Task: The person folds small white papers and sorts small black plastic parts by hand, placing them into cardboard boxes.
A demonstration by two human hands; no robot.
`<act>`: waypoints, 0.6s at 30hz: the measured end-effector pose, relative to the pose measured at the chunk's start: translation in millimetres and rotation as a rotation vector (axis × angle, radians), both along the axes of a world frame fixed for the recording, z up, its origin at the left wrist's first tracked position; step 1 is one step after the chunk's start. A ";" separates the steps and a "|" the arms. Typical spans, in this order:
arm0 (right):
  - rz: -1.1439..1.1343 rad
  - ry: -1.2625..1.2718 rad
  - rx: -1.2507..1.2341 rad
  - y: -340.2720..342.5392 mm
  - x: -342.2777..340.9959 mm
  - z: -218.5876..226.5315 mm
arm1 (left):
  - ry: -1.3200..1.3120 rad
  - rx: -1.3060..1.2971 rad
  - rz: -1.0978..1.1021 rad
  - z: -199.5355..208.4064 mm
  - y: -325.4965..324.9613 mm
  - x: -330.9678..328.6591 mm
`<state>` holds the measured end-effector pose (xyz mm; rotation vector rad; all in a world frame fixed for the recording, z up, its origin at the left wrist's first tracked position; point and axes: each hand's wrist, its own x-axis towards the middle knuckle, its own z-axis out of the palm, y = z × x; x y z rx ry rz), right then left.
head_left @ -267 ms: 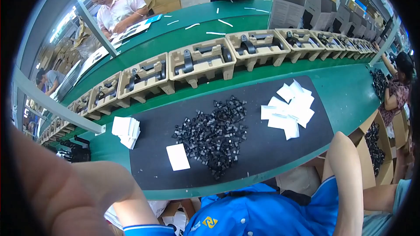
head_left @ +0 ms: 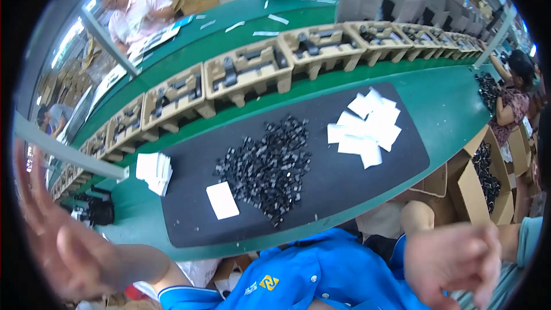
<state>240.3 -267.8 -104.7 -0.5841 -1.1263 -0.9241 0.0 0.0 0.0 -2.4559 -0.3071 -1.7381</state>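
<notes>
My left hand [head_left: 66, 244] is raised at the left edge of the view, fingers spread and nothing in it. At the lower right my right hand [head_left: 453, 261] hovers in front of my body, blurred, its fingers loosely bent and apart, with nothing visible in them. Neither hand touches the table. A heap of small black plastic parts [head_left: 270, 163] lies on the dark mat [head_left: 189, 218]. Beside it is one white card-like piece [head_left: 222, 200]. A neat stack of white pieces [head_left: 154, 171] sits at the mat's left edge, and a loose spread of white packets [head_left: 367, 123] at its right.
Beyond the mat runs a row of beige moulded trays [head_left: 248, 74] holding black parts. A metal post [head_left: 69, 146] stands at the left. Cardboard boxes [head_left: 473, 183] with black items stand at the right. People work across the table and at the far right.
My left hand has moved away from the camera and its fingers now show. My right hand has come into view at the lower right. The whole view has shifted slightly.
</notes>
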 end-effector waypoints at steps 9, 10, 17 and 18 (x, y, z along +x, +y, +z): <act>0.324 0.108 -1.524 100.5 -7.7 -136.0 | 0.517 -1.089 0.717 -245.4 -37.1 -12.7; 0.293 0.069 -1.534 105.6 -14.8 -138.5 | 0.507 -1.050 0.719 -251.8 -38.9 -11.2; 0.278 0.017 -1.446 143.8 -47.1 -131.7 | 0.254 -1.342 0.402 -266.2 -17.8 1.3; 0.273 0.017 -1.445 146.2 -48.7 -133.6 | 0.087 -1.470 0.192 -274.2 -12.0 -11.3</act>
